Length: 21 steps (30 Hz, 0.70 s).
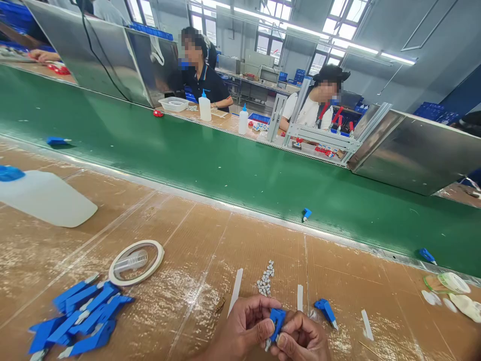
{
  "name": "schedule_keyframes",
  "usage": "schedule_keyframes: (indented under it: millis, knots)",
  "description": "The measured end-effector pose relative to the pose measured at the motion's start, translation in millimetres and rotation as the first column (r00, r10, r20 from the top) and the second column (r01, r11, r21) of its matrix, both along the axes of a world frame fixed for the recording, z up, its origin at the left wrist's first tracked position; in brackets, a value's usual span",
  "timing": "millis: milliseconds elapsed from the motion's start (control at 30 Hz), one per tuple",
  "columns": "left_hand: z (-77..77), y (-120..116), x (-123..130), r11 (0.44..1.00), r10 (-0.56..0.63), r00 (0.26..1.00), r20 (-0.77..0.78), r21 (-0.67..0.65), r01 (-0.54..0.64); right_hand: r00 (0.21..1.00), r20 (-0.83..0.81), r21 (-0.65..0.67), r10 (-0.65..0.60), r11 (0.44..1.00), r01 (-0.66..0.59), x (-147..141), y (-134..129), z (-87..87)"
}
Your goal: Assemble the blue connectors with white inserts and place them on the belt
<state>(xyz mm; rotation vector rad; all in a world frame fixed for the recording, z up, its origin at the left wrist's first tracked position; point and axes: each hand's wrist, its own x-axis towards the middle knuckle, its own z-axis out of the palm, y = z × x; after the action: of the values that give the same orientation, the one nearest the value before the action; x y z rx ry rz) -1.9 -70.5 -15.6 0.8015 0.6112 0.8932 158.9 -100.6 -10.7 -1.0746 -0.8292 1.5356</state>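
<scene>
A small blue part (277,321) with a whitish tip is held between both hands at the bottom centre. My left hand (250,326) pinches it from the left, and my right hand (304,338) has its fingers closed on its right side. Just beyond the hands lies a little pile of grey pieces (266,278). Strips of white tape (236,291) are stuck to the cardboard-covered table (188,311). Another blue part (326,312) rests right of my right hand. At the lower left is a heap of similar blue parts (82,318).
A tape roll (136,263) and a large white bottle (48,198) are on the left. Beyond the table runs a green belt (210,165) carrying scattered blue parts (307,214). A clear cup (447,283) lies far right. Two people sit across the belt.
</scene>
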Motion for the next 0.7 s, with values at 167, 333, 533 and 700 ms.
schedule_keyframes:
  millis: [167, 333, 533, 700]
  knots:
    - [-0.1, -1.2, -1.6, 0.999, -0.001, 0.999, -0.035, 0.033, 0.002, 0.999, 0.028, 0.002, 0.042, 0.999, -0.042, -0.1, 0.7, -0.1]
    - [-1.0, 0.7, -2.4, 0.999, 0.015, 0.999, -0.049, 0.045, -0.013, 0.995, 0.079, 0.011, 0.061, 0.998, -0.062, 2.6, 1.0, -6.1]
    - [2.7, 2.2, 0.9, 0.994, 0.032, 0.994, 0.104, -0.104, -0.021, 0.997, 0.008, -0.029, 0.078, 0.997, -0.078, -1.8, 4.7, -6.3]
    - [2.4, 0.8, 6.0, 0.936, -0.082, 0.888, 0.452, -0.271, 0.225, 0.967, -0.219, -0.009, 0.127, 0.991, -0.132, -7.4, 0.4, 9.2]
